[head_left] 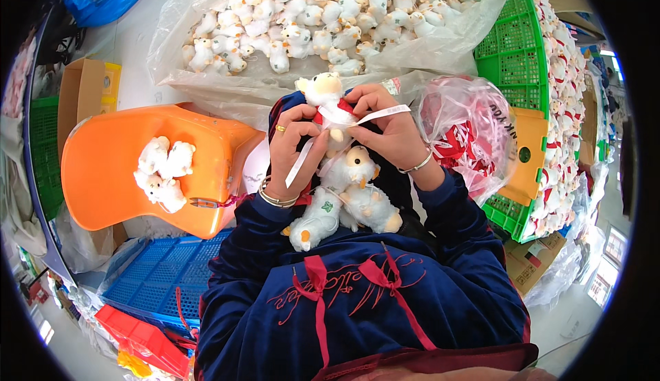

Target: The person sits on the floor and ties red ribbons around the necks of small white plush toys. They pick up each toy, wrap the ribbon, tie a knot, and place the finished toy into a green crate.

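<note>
Over my lap, a small white plush animal (322, 90) with a red garment (344, 105) is held between both hands. A white ribbon (379, 114) wraps around its neck, with one end sticking out on each side. My left hand (294, 149) is closed, pinching the ribbon on the toy's left side. My right hand (397, 137) pinches the ribbon on the other side, its fingers against the toy. Beneath them, several more white plush animals (371, 206) rest in my lap. The fingertips partly cover the ribbon's middle.
Ahead lies a heap of white plush toys (275, 30) on clear plastic sheeting (168, 44). An orange chair (96, 168) at left carries several plush toys (157, 175). At right are a clear bag (474, 96) of red pieces and a green crate (505, 37). A blue crate (161, 271) sits lower left.
</note>
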Action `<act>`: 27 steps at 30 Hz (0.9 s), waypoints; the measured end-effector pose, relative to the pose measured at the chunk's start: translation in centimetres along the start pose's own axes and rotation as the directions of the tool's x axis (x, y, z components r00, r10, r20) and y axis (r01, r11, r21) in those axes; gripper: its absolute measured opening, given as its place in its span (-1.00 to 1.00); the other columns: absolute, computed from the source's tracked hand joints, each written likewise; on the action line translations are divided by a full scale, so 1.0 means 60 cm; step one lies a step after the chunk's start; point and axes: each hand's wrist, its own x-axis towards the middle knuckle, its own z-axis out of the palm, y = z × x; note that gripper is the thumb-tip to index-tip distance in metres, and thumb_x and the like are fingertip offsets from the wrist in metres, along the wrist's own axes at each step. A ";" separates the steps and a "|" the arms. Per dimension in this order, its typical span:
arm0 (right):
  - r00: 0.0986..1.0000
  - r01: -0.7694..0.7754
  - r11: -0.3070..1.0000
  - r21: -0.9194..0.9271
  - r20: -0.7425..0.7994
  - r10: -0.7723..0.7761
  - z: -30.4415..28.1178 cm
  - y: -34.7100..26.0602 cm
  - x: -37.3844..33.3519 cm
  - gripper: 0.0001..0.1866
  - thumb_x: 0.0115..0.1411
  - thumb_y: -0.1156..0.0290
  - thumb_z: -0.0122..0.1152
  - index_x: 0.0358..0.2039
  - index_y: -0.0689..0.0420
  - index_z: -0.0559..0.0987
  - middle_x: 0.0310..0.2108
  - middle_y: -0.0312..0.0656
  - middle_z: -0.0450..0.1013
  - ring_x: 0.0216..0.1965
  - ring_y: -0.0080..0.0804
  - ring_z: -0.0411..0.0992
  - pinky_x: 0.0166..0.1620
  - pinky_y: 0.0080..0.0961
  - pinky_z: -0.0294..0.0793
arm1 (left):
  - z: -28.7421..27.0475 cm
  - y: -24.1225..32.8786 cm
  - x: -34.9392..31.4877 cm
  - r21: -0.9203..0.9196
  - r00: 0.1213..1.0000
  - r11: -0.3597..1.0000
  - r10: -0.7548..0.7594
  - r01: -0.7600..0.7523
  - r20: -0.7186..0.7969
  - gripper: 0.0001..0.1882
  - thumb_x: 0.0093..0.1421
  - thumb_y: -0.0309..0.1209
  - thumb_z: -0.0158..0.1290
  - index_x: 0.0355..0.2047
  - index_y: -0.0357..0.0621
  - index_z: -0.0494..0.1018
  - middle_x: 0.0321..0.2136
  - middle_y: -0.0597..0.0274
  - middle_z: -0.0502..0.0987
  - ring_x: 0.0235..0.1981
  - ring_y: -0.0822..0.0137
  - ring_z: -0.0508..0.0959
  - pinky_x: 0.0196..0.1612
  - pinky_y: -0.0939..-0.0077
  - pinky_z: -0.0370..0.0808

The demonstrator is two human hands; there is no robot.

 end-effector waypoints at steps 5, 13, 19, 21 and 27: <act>0.990 -0.124 0.980 -0.157 -0.093 0.110 0.023 -0.015 -0.011 -0.56 0.06 0.38 0.51 -0.11 0.24 0.49 -0.10 -0.13 0.44 -0.09 -0.38 0.44 -0.02 -0.47 0.47 | -0.001 -0.014 -0.011 -0.036 1.000 0.999 -0.025 0.025 -0.017 -0.80 0.09 -0.56 0.28 -0.32 -0.20 0.46 -0.08 0.01 0.52 -0.11 0.16 0.56 0.01 0.36 0.48; 0.975 -0.220 0.936 -0.273 -0.089 0.203 0.029 -0.031 -0.016 -0.36 0.06 0.38 0.50 0.07 0.27 0.36 -0.07 -0.09 0.45 -0.05 -0.37 0.47 0.00 -0.45 0.49 | -0.002 0.007 -0.013 -0.499 0.995 0.861 -0.101 0.094 0.014 -0.75 0.21 -0.62 0.00 -0.09 -0.30 0.41 0.08 0.04 0.37 -0.03 0.30 0.49 0.10 0.40 0.45; 0.965 -0.249 0.957 0.149 -0.041 0.258 0.019 -0.005 -0.024 -0.37 0.08 0.51 0.39 0.13 0.21 0.30 0.01 -0.17 0.44 0.07 -0.48 0.43 0.12 -0.47 0.45 | 0.015 0.048 0.009 -0.379 0.977 0.906 -0.213 0.191 -0.017 -0.73 0.22 -0.71 0.05 -0.06 -0.28 0.43 0.03 0.11 0.40 -0.06 0.41 0.50 -0.02 0.54 0.53; 0.962 -0.257 0.941 0.219 -0.036 0.270 0.013 0.002 -0.022 -0.40 0.08 0.54 0.30 0.13 0.23 0.30 -0.01 -0.18 0.44 0.02 -0.50 0.44 0.06 -0.50 0.48 | 0.021 0.041 0.012 -0.418 0.978 0.891 -0.207 0.177 -0.026 -0.73 0.22 -0.68 0.10 -0.07 -0.26 0.43 0.01 0.15 0.42 -0.10 0.45 0.51 -0.09 0.57 0.52; 0.946 -0.277 0.849 0.451 -0.024 0.322 0.004 0.010 -0.021 -0.43 0.12 0.52 0.24 0.15 0.22 0.32 0.01 -0.21 0.45 -0.02 -0.54 0.47 0.01 -0.53 0.54 | 0.019 0.043 0.021 -0.341 0.974 0.914 -0.225 0.218 0.018 -0.75 0.20 -0.64 0.16 -0.11 -0.22 0.47 -0.06 0.24 0.51 -0.18 0.51 0.51 -0.16 0.61 0.50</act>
